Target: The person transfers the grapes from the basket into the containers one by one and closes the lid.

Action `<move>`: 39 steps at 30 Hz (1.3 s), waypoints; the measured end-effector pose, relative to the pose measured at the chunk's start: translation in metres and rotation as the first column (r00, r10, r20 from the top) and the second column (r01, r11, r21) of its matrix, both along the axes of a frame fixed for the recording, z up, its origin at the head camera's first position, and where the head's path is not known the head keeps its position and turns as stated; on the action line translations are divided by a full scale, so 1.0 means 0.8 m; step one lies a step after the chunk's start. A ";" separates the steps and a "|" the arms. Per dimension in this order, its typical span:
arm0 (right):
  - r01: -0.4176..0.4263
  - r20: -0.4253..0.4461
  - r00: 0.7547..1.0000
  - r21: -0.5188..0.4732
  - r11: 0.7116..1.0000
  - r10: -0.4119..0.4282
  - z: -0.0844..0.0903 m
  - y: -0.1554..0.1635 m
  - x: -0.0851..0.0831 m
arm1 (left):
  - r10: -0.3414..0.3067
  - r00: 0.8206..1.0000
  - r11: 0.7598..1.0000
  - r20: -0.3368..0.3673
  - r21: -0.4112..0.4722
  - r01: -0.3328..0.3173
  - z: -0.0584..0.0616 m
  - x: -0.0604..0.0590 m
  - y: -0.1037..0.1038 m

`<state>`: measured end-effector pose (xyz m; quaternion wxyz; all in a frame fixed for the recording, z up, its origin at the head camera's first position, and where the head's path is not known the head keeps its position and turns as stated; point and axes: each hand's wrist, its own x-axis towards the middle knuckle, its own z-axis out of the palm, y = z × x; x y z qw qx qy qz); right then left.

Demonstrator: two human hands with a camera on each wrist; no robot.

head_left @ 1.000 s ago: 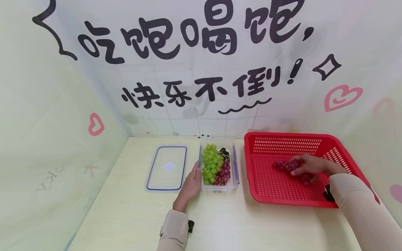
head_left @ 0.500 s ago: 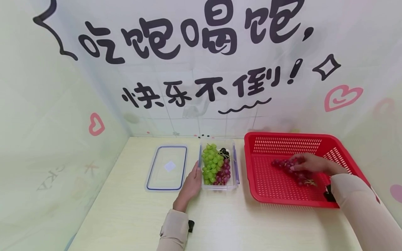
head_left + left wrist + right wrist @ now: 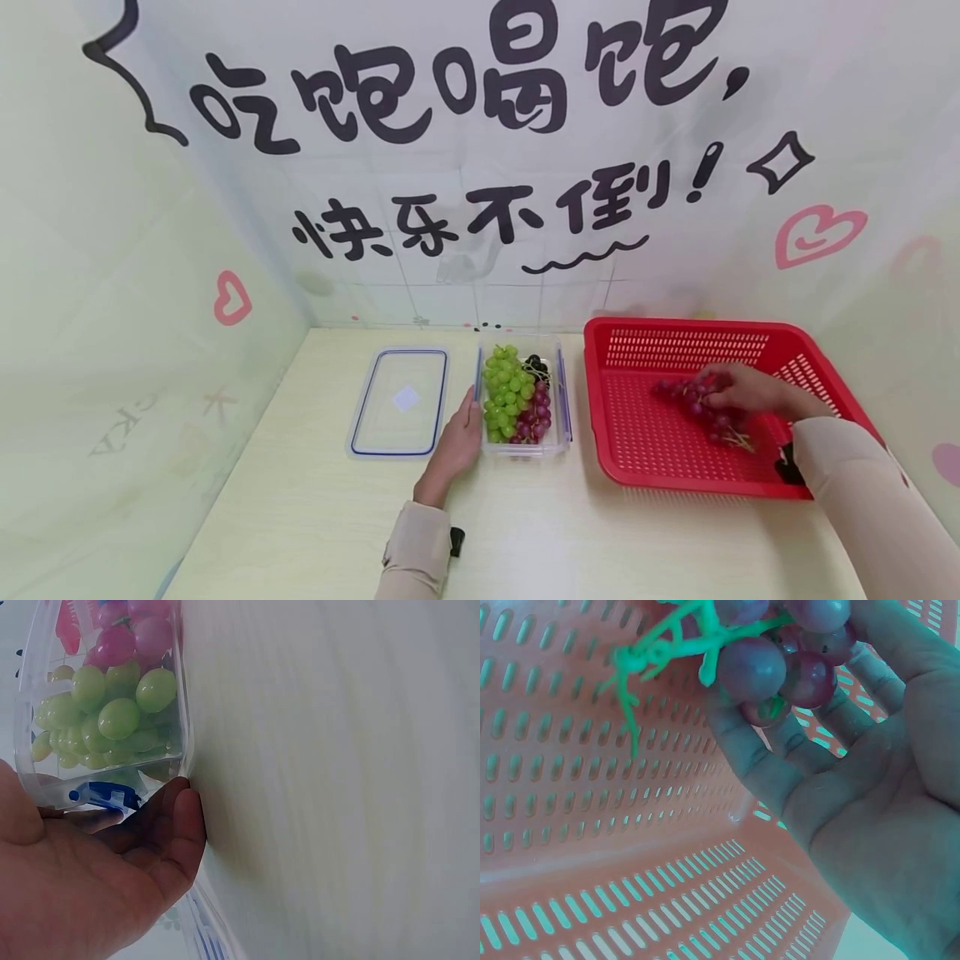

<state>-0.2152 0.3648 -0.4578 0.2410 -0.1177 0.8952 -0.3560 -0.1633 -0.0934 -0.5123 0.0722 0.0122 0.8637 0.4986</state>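
on the pale desk (image 3: 525,533), a clear container (image 3: 525,451) is touched by the left hand (image 3: 455,439), fingers relaxed; inside the red basket (image 3: 637,442), red grapes (image 3: 697,407) are grasped by the right hand (image 3: 746,388), fingers curled.

A bunch of red grapes (image 3: 696,407), plump and glossy, slants inside the red basket (image 3: 675,484), gripped in my right hand (image 3: 750,390), its pale stem toward me. My left hand (image 3: 457,437) touches an uncovered clear container (image 3: 522,451), upright on the worktop (image 3: 525,533), holding green, red and dark grapes.
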 end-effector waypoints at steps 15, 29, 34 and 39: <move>0.075 0.003 0.997 -0.085 0.994 -0.075 0.013 -0.001 -0.001 | -0.001 1.000 1.000 -0.008 -0.004 0.001 0.001 -0.001 0.000; 0.107 0.004 0.994 -0.192 0.976 -0.108 0.035 -0.011 -0.008 | -0.006 1.000 1.000 -0.015 -0.008 0.006 -0.002 0.000 -0.001; 0.121 0.004 0.992 -0.248 0.961 -0.124 0.045 -0.018 -0.009 | -0.007 1.000 1.000 -0.017 -0.010 0.006 -0.001 0.000 0.000; 0.127 -0.005 0.991 -0.272 0.954 -0.133 0.053 -0.028 -0.011 | -0.010 1.000 1.000 -0.017 -0.009 0.010 0.000 0.001 0.001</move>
